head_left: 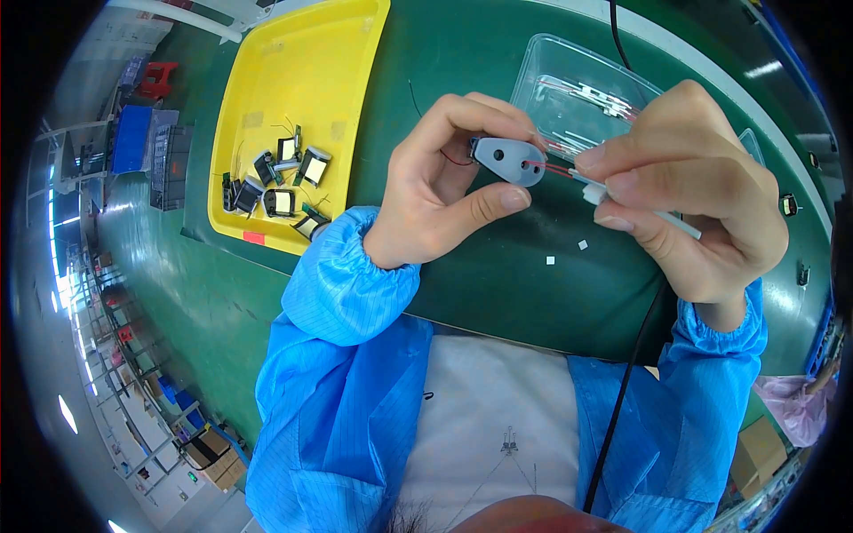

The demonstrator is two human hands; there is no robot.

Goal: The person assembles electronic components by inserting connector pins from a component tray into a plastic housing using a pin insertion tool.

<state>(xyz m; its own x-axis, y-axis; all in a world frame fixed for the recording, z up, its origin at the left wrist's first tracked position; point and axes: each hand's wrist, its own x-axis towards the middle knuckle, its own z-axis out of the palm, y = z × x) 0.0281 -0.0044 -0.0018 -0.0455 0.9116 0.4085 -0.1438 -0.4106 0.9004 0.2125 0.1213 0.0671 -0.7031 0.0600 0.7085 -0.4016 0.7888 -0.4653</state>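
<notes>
- My left hand (444, 182): fingers curled, thumb and fingertips pinching a small grey plastic plate (509, 160) with two holes, held up above the green table (498, 258).
- Grey plastic plate: rounded, roughly triangular, tilted; thin red wires (555, 169) run from its right end toward my right hand.
- My right hand (689, 191): fingers pressed together, pinching a small white connector (593, 191) just to the right of the plate; a white stick-like piece (677, 225) juts out from under the fingers.
- Clear plastic tray (569, 80): behind the plate on the table, holding more wired pieces.
- Yellow tray (293, 98): well to the left of the plate, holding a cluster of small black components (275, 182).
- Two tiny white bits (566, 251): on the table below the plate.
- Black cable (626, 382): runs down across the table below my right hand.
</notes>
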